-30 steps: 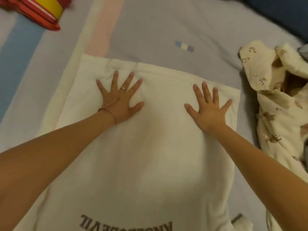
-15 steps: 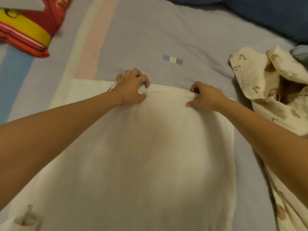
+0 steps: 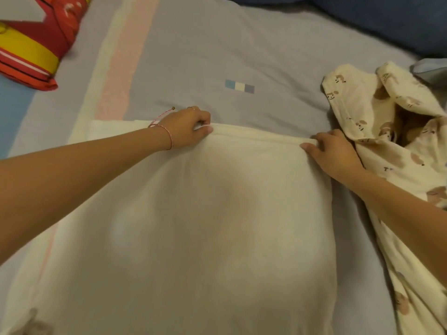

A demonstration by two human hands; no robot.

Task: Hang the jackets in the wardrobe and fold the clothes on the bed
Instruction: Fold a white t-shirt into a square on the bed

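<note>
A cream white garment point(image 3: 205, 226) lies flat on the bed point(image 3: 217, 49), filling the middle and lower part of the view. My left hand point(image 3: 186, 126) pinches its far edge near the middle, thumb on top of the fold. My right hand point(image 3: 331, 151) pinches the same far edge at the right corner. Both arms reach forward over the cloth. A cream garment printed with small brown bears point(image 3: 391, 146) lies crumpled on the right, touching my right wrist.
A red, yellow and orange item point(image 3: 31, 49) lies at the far left corner. Dark blue bedding point(image 3: 387, 20) runs along the far right. The bed cover is grey with pink, cream and blue stripes at the left.
A second ago both hands lay flat with spread fingers on the white garment. They then slid to its far edge and took hold; my right hand has since moved out to the right corner.
</note>
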